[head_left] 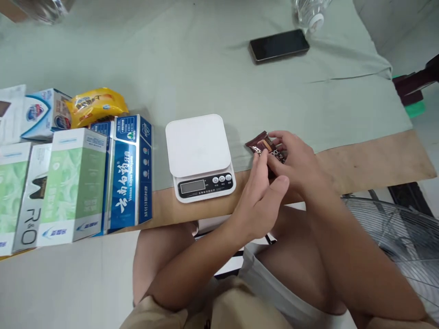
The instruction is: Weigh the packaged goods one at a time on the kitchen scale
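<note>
A small dark-brown snack packet (pixel 262 142) with a biscuit-like picture on it is at the table's front edge, right of the kitchen scale. My right hand (pixel 297 157) grips the packet from the right, fingers curled around its far side. My left hand (pixel 262 196) reaches in from the near side. Its stretched fingers touch the packet's lower part, and its thumb stands apart. Both hands hide much of the wrapper. Left of them sits the white kitchen scale (pixel 198 145), its platform bare and its display (pixel 192 186) showing no readable figures.
At the left stand a blue toothpaste box (pixel 125 183), a green-and-white box (pixel 65 183), a soap box (pixel 39 112) and a yellow packet (pixel 99 105). A black phone (pixel 279 45) lies at the back, near a clear bottle (pixel 310 16). A fan (pixel 387 237) stands at lower right.
</note>
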The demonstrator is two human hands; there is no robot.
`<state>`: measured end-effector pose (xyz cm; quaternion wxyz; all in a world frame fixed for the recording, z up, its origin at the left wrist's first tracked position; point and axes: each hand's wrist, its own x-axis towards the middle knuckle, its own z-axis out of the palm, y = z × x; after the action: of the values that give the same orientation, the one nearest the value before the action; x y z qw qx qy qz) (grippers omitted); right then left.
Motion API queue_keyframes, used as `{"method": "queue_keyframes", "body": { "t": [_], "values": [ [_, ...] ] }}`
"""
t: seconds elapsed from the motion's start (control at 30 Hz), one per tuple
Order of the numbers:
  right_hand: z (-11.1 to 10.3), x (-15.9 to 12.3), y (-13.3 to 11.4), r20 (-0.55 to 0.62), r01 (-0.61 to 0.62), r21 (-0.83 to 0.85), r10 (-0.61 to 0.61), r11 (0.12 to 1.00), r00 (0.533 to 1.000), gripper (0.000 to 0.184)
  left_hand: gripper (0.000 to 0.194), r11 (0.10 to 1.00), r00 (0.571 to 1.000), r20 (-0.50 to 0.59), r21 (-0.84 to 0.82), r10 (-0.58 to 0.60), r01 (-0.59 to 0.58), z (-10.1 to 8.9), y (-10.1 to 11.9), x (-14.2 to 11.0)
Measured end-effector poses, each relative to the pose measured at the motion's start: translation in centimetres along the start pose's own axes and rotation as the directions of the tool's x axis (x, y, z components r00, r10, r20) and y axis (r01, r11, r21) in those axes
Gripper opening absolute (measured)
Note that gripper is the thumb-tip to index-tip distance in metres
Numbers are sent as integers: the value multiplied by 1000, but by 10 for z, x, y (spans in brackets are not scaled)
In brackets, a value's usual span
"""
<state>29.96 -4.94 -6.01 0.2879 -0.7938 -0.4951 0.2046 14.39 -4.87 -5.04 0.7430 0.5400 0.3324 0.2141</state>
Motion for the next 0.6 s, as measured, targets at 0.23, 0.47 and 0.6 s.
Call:
{"method": "queue_keyframes", "body": {
  "t": [0.23, 0.47, 0.6],
  "values": [
    [11, -11, -31, -159, 112, 427, -47, 897, 986, 33, 79, 918, 913, -101, 48, 396, -393, -18, 5, -15],
    [61, -14, -82, -190, 311, 281, -265, 908, 945, 33, 59, 933, 873, -335, 61, 353, -354, -72, 21, -37],
    [76, -14, -90, -260, 403, 42, -380, 914, 888, 30, 59, 932, 830, -448, 25, 333, -361, -93, 26, -51]
  ]
}}
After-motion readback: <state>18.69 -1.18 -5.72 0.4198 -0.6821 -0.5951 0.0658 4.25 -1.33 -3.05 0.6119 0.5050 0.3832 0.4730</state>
